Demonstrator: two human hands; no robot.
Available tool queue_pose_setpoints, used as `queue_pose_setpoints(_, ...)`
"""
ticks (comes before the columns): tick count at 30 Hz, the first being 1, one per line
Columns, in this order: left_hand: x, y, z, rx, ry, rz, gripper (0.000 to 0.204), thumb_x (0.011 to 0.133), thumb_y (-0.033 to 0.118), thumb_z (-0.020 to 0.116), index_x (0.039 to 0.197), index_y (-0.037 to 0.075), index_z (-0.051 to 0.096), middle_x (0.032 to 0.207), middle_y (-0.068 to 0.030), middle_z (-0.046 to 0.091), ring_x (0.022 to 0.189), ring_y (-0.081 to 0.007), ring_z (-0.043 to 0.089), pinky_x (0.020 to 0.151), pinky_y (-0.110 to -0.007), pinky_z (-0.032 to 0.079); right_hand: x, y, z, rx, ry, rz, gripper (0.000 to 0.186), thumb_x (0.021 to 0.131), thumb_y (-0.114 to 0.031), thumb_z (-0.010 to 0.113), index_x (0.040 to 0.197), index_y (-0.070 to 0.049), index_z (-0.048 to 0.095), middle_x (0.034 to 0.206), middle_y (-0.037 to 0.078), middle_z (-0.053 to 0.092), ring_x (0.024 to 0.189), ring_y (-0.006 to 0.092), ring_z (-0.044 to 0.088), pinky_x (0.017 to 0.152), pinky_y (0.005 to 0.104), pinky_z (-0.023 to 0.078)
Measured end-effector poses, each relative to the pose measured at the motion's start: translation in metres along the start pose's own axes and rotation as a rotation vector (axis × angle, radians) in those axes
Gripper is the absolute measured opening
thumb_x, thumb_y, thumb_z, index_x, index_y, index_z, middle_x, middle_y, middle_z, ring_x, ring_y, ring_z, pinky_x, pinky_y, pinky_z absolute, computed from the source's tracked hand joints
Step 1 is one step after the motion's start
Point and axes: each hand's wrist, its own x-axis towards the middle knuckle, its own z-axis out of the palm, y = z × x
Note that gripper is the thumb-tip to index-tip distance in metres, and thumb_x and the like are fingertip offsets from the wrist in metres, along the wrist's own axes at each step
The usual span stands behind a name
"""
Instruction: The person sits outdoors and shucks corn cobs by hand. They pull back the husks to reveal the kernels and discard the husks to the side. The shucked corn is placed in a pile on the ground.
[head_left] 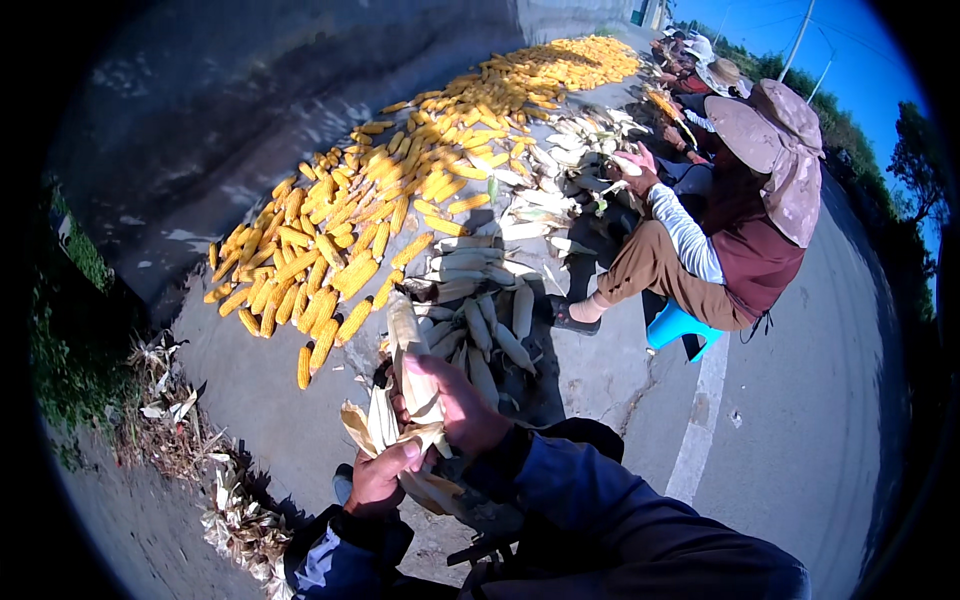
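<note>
Cream corn husk (418,398), left fingers (402,455) partly hidden

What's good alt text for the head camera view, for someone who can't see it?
The wearer's left-hand grip and right-hand grip hold a corn ear in pale, partly loosened husk. Bare yellow cobs lie by a wall beside pale unhusked ears; at right, a person in a brimmed hat sits on a blue stool.

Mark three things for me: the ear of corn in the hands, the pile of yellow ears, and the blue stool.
Ear of corn (405,340): head view, on its pale husk.
Pile of yellow ears (400,185): head view, on ears mid-pile.
Blue stool (672,326): head view, on its visible side.
</note>
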Motion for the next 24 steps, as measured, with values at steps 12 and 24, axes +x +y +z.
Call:
queue_pose_setpoints(12,0.008,-0.011,-0.005,0.025,0.025,0.023,0.05,0.089,0.021,0.074,0.132,0.004,0.056,0.085,-0.0022,0.062,0.067,-0.0106,0.053,0.066,-0.03,0.048,0.026,0.041,-0.054,-0.155,-0.281,-0.389,0.06,0.091,-0.006,0.076,0.142,-0.009,0.045,0.124,0.006,0.056,0.106,0.0164,0.059,0.093,0.0354,0.053)
queue_pose_setpoints(24,0.014,0.001,0.009,-0.091,-0.069,-0.047,0.056,0.082,0.017,0.075,0.133,0.006,0.053,0.087,0.0003,0.058,0.061,-0.007,0.045,0.06,-0.026,0.041,-0.003,-0.011,0.004,0.094,0.025,-0.035,0.041,0.094,-0.044,0.068,0.103,-0.005,0.062,0.086,0.007,0.062,0.077,0.0199,0.064,0.073,0.0369,0.056)
